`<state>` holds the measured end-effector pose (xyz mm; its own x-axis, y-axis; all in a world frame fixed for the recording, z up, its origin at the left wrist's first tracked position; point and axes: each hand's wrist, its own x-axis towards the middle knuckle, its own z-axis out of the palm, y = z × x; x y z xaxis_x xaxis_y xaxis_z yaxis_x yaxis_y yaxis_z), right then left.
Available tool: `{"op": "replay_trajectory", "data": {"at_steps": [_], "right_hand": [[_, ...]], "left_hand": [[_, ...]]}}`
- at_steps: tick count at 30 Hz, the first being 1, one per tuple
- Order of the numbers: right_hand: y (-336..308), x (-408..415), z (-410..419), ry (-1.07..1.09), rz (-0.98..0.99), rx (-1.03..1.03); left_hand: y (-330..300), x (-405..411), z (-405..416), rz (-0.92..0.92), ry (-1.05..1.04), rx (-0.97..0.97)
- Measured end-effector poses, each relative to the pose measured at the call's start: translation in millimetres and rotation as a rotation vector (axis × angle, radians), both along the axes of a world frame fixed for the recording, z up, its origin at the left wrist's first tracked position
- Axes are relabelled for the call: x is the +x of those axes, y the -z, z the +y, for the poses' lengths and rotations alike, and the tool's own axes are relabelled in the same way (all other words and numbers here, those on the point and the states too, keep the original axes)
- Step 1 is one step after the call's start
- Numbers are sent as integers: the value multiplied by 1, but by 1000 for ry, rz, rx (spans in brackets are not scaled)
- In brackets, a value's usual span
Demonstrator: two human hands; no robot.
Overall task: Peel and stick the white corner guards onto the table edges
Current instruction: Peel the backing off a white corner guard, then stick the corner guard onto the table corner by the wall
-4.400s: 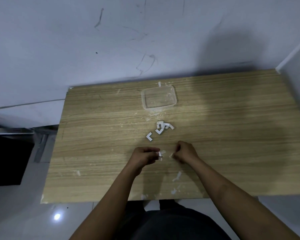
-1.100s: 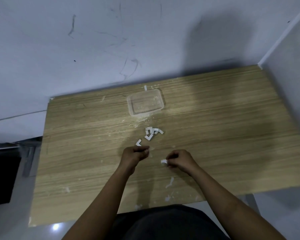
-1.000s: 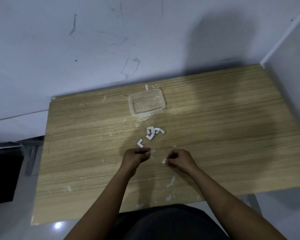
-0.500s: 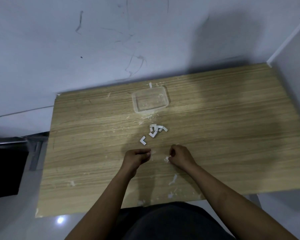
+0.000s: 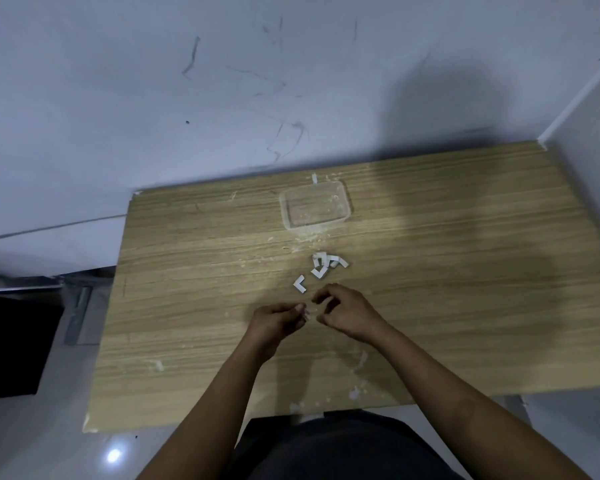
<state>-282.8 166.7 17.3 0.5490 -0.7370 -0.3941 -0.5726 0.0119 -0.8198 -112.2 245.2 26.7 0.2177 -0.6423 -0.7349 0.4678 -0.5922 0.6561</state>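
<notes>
My left hand (image 5: 278, 321) and my right hand (image 5: 344, 312) meet just above the middle of the wooden table (image 5: 194, 306). Between their fingertips they pinch a small white corner guard (image 5: 311, 311), mostly hidden by the fingers. One L-shaped corner guard (image 5: 299, 284) lies loose just beyond my left hand. A small pile of several more guards (image 5: 327, 265) sits a little farther back.
A clear plastic container (image 5: 285, 218) stands near the table's far edge, by the wall. White paper scraps (image 5: 360, 362) lie near the front edge, with another scrap (image 5: 159, 365) front left. A dark object (image 5: 11, 344) sits on the floor to the left.
My right hand has moved left and joined my left hand, bringing the white piece it held between both sets of fingertips. The view has shifted slightly.
</notes>
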Motion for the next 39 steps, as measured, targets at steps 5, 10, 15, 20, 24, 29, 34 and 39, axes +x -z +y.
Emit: {"op": "replay_trajectory", "data": {"at_steps": [5,10,15,20,24,29,34,39], "right_hand": [[-9,39,17,33,-77,35],[-15,86,44,107,-204,148],[-28,154,92,204,-335,264],[-37,228,139,264,-370,310],[-44,270,151,345,-325,274],[-50,307,137,311,-291,160],[-53,350,103,140,-204,81],[-42,400,54,100,-178,-23]], "left_hand": [[-12,31,19,131,-118,-11],[-21,79,53,31,-11,-12],[-28,142,98,3,22,-93],[-38,207,135,-87,-2,-135],[-44,254,152,-124,-28,-150],[-48,299,149,-148,15,-195],[-43,332,119,-169,31,-214],[-34,375,76,-190,-53,-221]]}}
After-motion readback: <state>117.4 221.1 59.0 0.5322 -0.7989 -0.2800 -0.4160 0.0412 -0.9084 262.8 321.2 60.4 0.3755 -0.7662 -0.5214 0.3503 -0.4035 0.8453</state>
